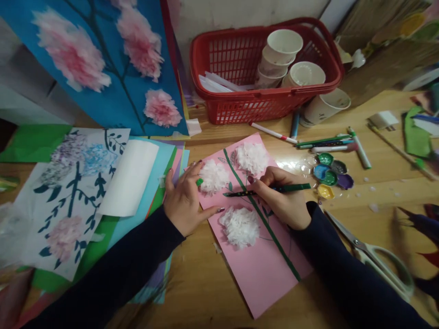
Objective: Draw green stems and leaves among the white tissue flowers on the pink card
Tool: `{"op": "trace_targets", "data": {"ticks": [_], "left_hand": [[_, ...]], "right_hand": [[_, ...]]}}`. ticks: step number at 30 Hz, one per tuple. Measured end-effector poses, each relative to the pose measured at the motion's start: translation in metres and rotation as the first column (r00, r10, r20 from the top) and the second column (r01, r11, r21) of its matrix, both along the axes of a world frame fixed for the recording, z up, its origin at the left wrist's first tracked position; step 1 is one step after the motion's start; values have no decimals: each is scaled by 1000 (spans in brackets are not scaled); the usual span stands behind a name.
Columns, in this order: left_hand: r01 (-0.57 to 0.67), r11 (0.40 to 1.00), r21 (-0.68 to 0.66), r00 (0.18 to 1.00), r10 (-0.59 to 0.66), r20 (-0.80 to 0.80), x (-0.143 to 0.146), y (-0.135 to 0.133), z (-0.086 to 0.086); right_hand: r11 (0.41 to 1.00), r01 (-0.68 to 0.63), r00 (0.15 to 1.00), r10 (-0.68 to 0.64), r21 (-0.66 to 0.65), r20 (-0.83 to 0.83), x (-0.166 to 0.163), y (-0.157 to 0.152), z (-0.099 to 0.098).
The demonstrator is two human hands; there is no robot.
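My right hand [283, 194] grips a slim dark green pen [293, 187] between thumb and fingers. Small light dots mark its left part, which crosses a pink sheet [254, 285]. On the sheet are a thick green stem [272, 235], drawn leaf outlines and white ruffled paper flowers: an upper one [252, 157], a left one [214, 177] and a lower one [240, 227]. My left hand [185, 196] rests with fingers spread at the sheet's left edge, its fingertips by the left flower. Something green, like a ring, shows on one finger.
A red basket [236, 95] with paper cups stands behind. To the right lie several markers [359, 148], a paint palette [338, 183] and scissors [366, 251]. Leftward are stacked coloured sheets, a flower picture [87, 183] and an upright blue flower board [103, 98].
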State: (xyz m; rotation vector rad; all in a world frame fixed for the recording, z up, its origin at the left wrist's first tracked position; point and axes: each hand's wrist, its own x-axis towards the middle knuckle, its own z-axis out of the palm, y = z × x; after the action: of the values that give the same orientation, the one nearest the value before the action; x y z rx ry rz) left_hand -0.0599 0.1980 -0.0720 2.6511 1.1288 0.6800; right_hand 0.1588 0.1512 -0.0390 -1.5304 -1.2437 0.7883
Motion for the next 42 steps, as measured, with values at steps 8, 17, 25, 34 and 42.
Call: {"op": "trace_targets", "data": {"ticks": [8, 17, 25, 34, 42], "left_hand": [[5, 1000, -14, 1000, -4, 19, 0, 0, -1], [2, 999, -34, 1000, -2, 9, 0, -1, -1], [-1, 999, -40, 1000, 2, 13, 0, -1, -1], [5, 999, -44, 1000, -4, 29, 1, -1, 3], [5, 998, -61, 1000, -5, 11, 1, 0, 3]], "right_hand": [[1000, -10, 999, 9, -22, -53, 0, 0, -3], [1000, -9, 1000, 8, -16, -25, 1, -3, -3], [1000, 0, 999, -1, 16, 37, 2, -2, -1], [1000, -25, 999, 25, 14, 25, 3, -3, -2], [999, -44, 999, 44, 28, 6, 2, -1, -3]]}}
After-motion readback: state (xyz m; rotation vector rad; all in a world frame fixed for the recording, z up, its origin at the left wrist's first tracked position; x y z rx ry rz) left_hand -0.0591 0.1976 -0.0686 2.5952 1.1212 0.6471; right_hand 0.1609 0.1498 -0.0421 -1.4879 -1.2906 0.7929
